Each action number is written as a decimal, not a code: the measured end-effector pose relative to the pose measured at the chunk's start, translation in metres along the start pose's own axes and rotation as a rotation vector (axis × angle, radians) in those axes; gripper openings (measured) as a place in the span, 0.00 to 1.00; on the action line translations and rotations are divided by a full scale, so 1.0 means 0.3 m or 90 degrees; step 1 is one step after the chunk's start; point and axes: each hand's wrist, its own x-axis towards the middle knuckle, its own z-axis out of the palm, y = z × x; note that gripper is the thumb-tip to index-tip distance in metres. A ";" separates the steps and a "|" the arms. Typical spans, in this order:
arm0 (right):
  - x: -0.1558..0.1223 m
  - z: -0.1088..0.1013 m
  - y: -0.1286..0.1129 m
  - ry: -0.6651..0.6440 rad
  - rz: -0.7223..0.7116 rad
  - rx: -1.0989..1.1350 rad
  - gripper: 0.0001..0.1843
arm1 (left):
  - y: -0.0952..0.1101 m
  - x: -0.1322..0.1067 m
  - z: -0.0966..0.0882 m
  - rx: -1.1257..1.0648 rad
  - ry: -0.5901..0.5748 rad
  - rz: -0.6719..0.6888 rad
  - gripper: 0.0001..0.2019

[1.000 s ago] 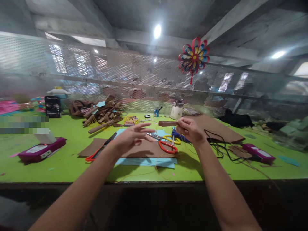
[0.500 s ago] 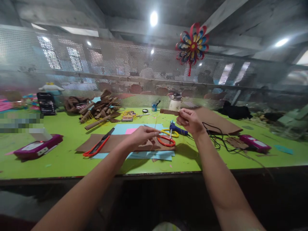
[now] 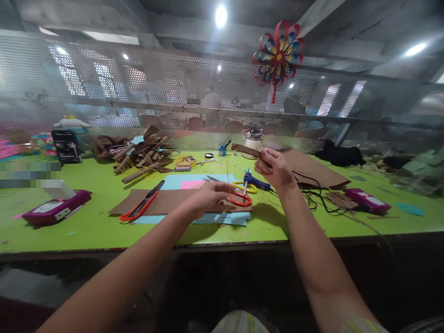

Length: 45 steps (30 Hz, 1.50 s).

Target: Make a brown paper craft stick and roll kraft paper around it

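My right hand [image 3: 275, 170] is closed in a pinch on the end of a folded brown paper strip [image 3: 245, 150], held above the table. A thin yellow thread [image 3: 228, 167] hangs from the strip toward my left hand [image 3: 214, 198], whose fingers are pinched together and seem to hold it. Just beside those fingers is the orange-red handle loop of a pair of scissors [image 3: 240, 200]; its blades show behind the hand. Under my left hand lie a brown paper sheet [image 3: 173, 199] and light blue paper [image 3: 222, 217]. Red-handled scissors [image 3: 142, 202] rest on the brown sheet's left part.
A blue glue gun [image 3: 256, 181] with a black cord [image 3: 310, 196] lies at the right. Behind are a brown paper pile [image 3: 145, 155], a small blue bottle [image 3: 222, 150] and a pale jar [image 3: 253, 138]. Purple boxes [image 3: 57, 208] flank the work area.
My left hand has moved slightly down, with its fingers curled in more. The brown strip has tilted, its left end rising, still in my right hand. The camera view has shifted slightly.
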 end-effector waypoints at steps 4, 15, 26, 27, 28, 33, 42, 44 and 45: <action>0.001 -0.003 -0.002 -0.010 -0.009 0.022 0.18 | 0.026 0.021 0.047 -0.035 -0.186 -0.001 0.24; 0.007 -0.019 0.008 -0.038 -0.018 0.058 0.15 | -0.027 0.018 -0.003 -0.104 -0.376 -0.003 0.26; 0.014 -0.033 0.019 -0.015 -0.012 0.044 0.18 | -0.046 0.010 -0.008 -0.045 -0.406 -0.031 0.18; 0.013 -0.033 0.018 -0.014 -0.010 0.042 0.17 | -0.045 0.009 -0.007 -0.052 -0.396 -0.039 0.17; 0.013 -0.032 0.017 -0.012 -0.007 0.040 0.17 | -0.043 0.007 -0.006 -0.060 -0.383 -0.048 0.16; 0.016 -0.038 0.016 -0.005 -0.015 0.037 0.17 | -0.035 -0.002 -0.003 -0.083 -0.330 -0.064 0.11; 0.021 -0.067 0.022 0.044 -0.030 0.054 0.13 | -0.039 -0.021 -0.011 -0.062 -0.166 -0.001 0.14; 0.022 -0.074 0.023 0.051 -0.032 0.059 0.13 | -0.031 -0.046 -0.036 -0.075 -0.071 0.019 0.15; 0.023 -0.077 0.025 0.055 -0.031 0.064 0.12 | -0.024 -0.061 -0.053 -0.084 -0.028 0.038 0.14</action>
